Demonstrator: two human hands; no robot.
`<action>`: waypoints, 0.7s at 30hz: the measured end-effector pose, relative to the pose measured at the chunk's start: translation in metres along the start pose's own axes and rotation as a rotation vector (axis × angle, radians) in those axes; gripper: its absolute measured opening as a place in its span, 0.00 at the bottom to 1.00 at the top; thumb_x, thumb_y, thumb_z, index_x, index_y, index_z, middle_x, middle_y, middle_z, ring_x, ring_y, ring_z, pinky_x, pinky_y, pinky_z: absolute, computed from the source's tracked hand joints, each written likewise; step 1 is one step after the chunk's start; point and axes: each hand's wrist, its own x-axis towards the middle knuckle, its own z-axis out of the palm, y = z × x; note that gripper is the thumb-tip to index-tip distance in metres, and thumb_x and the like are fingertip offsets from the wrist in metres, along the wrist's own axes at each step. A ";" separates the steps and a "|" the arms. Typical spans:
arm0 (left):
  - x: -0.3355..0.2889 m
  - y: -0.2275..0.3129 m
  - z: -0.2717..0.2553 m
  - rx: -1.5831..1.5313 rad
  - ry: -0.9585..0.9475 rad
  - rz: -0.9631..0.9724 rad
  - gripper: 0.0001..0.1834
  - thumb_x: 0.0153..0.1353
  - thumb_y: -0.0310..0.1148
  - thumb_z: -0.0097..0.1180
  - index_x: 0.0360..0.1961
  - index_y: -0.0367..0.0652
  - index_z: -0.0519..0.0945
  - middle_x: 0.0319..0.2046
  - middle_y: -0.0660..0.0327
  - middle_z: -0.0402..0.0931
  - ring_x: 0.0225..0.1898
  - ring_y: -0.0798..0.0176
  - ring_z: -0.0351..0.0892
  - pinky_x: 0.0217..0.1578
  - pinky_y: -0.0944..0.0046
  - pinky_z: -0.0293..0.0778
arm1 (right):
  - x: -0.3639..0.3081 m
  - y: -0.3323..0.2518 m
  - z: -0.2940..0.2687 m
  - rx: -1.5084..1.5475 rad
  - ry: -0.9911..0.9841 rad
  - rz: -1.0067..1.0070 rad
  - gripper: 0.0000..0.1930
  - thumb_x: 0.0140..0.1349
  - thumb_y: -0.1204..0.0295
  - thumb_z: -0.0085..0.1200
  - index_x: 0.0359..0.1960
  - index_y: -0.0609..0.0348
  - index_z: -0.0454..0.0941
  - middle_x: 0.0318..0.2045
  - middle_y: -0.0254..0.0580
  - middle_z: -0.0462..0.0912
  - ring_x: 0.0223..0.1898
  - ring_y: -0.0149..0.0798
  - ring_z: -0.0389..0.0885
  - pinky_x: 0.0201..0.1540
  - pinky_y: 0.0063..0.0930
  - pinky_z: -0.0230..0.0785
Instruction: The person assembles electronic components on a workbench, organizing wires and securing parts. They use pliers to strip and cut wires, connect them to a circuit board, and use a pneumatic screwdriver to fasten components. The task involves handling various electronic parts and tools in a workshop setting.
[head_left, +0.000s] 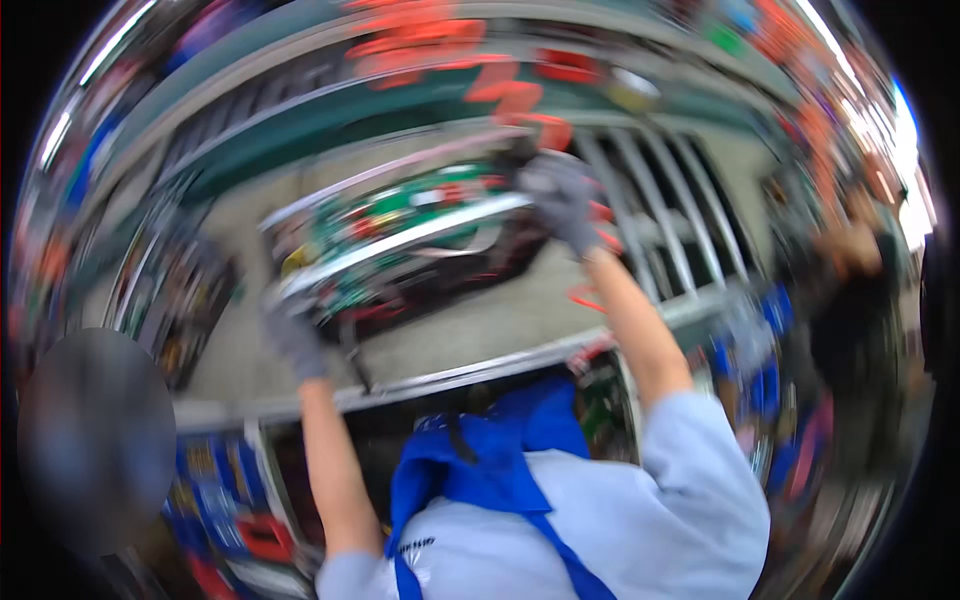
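Observation:
A long, open-framed electronic unit [400, 250] with a green circuit board, red and white parts and a silver rail lies slantwise across the bench, its right end farther away. My left hand [293, 335], in a grey glove, is closed at the unit's near left corner. My right hand [562, 200], gloved the same way, grips its right end. Motion blur smears both hands, so single fingers do not show. Dark parts and a loose black cable [355, 355] hang along the unit's near side. Whether it touches the bench I cannot tell.
A red coiled hose [510, 90] drops beside my right hand. Metal roller bars [670, 210] cross an opening at right. Blurred assemblies [190, 300] stand at left. Blue bins [215, 480] sit below the bench edge. Another person [855, 310] stands at far right.

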 end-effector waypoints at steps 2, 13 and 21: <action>0.016 0.028 0.022 -0.551 0.038 -0.346 0.13 0.59 0.33 0.47 0.42 0.38 0.76 0.32 0.61 0.76 0.33 0.64 0.77 0.35 0.65 0.76 | -0.040 0.056 0.012 -0.017 0.059 0.099 0.09 0.58 0.67 0.51 0.32 0.56 0.82 0.34 0.46 0.81 0.42 0.48 0.79 0.51 0.39 0.68; -0.012 0.008 -0.046 -0.380 0.003 -0.279 0.21 0.55 0.38 0.58 0.49 0.40 0.76 0.46 0.52 0.76 0.48 0.57 0.75 0.50 0.64 0.68 | -0.040 0.045 0.003 0.001 -0.080 0.072 0.16 0.67 0.65 0.45 0.31 0.65 0.79 0.28 0.41 0.80 0.31 0.39 0.74 0.39 0.33 0.66; -0.068 -0.047 -0.275 -1.118 0.910 -0.453 0.12 0.65 0.39 0.43 0.29 0.45 0.73 0.26 0.61 0.75 0.29 0.67 0.73 0.28 0.67 0.72 | -0.030 0.046 0.015 -0.002 0.023 0.066 0.12 0.65 0.71 0.49 0.31 0.66 0.81 0.32 0.44 0.83 0.35 0.42 0.80 0.44 0.34 0.70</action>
